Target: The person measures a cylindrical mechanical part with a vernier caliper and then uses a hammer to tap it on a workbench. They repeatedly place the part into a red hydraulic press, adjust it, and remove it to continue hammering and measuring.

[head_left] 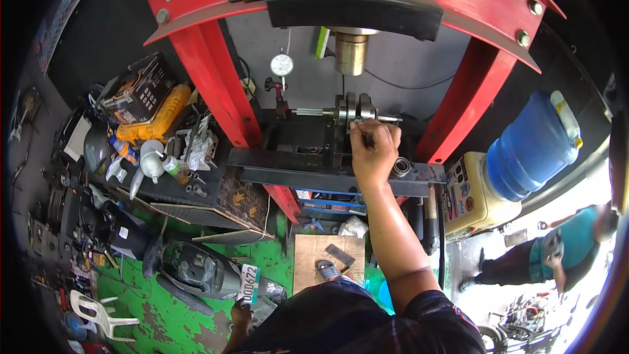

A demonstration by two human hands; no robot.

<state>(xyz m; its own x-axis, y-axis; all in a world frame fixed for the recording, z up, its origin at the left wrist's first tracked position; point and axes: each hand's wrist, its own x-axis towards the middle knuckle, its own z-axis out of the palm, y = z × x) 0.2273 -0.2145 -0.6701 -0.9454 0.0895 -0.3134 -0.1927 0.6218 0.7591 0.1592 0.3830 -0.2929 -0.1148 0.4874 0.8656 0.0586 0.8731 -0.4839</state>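
Observation:
A metal crankshaft point(352, 106) lies level across black supports on the bed of a red press frame point(219, 85). My right hand point(377, 147) is at its near side, fingers curled in against the round webs; the fingertips are partly hidden. Left of the crankshaft stands a dial gauge point(282, 65) with a white face, above a holder with a red part point(282, 103). A bearing-like metal ring point(400, 167) rests on the bed beside my right wrist. My left hand point(241, 316) hangs low at my side near a motorcycle's number plate point(249, 283); its fingers are unclear.
The press ram point(352, 52) hangs above the crankshaft. A cluttered bench with a yellow case point(154, 118) and bottles stands left. At right are a blue water jug point(534, 147) and a cream container point(475, 190). A person point(567, 249) in teal is at the far right.

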